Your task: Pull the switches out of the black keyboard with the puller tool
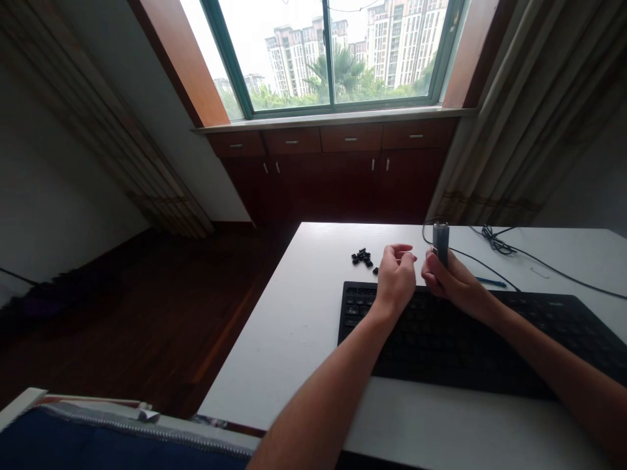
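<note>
A black keyboard (455, 346) lies on the white table under my forearms. My right hand (453, 277), above its back edge, is wrapped round a dark grey handle-like tool (441, 241) held upright, with small shiny metal bits at its top end. To the left of it is my left hand (398, 274), fingers curled in and thumb close to the fingertips; whatever it may hold is too small or hidden to make out. Several loose black keycaps (362, 257) lie in a small pile beyond the keyboard's left corner, left of my left hand.
The white table (279, 339) carries a blue pen-like stick (491, 282), a bundled black cable (494, 240) and a thin bent wire (539, 272) behind the keyboard. Dark red cabinets (337, 183) stand beneath the window. A blue zippered item (112, 437) is at lower left.
</note>
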The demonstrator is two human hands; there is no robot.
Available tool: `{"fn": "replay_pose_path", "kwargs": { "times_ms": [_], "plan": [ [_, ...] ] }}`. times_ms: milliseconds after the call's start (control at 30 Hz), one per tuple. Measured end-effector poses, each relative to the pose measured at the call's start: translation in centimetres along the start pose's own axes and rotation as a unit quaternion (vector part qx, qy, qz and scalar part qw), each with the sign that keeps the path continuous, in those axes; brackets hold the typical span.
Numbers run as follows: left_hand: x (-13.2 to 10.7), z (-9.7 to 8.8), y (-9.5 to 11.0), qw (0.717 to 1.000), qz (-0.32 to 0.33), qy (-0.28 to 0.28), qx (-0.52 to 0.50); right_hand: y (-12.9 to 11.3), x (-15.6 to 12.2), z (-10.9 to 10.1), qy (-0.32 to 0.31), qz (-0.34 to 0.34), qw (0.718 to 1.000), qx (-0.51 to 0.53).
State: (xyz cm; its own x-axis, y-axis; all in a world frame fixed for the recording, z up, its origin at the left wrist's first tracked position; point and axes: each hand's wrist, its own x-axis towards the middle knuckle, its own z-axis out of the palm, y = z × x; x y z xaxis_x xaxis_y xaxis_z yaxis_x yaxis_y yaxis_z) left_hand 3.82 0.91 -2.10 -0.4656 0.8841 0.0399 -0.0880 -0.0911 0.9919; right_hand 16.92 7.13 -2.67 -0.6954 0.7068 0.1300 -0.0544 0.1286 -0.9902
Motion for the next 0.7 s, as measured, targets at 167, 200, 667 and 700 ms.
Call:
{"fn": "replay_pose_path", "kwargs": {
  "times_ms": [167, 200, 667, 700],
  "plan": [
    [-2.1, 0.7, 0.3, 0.986, 0.077, -0.074, 0.131, 0.0, -0.2, 0.3, 0.111, 0.01, 0.994, -0.024],
    [-2.6, 0.8, 0.4, 0.978, 0.093, -0.101, 0.16, 0.0, -0.2, 0.2, 0.134, 0.007, 0.99, -0.031],
    [-2.0, 1.2, 0.2, 0.997, -0.026, -0.068, -0.026, -1.0, -0.4, -0.1, -0.001, -0.008, 0.984, -0.18],
    [-1.7, 1.2, 0.2, 0.995, -0.051, -0.058, -0.064, -1.0, -0.3, -0.2, -0.021, -0.001, 0.984, -0.178]
  ]
}}
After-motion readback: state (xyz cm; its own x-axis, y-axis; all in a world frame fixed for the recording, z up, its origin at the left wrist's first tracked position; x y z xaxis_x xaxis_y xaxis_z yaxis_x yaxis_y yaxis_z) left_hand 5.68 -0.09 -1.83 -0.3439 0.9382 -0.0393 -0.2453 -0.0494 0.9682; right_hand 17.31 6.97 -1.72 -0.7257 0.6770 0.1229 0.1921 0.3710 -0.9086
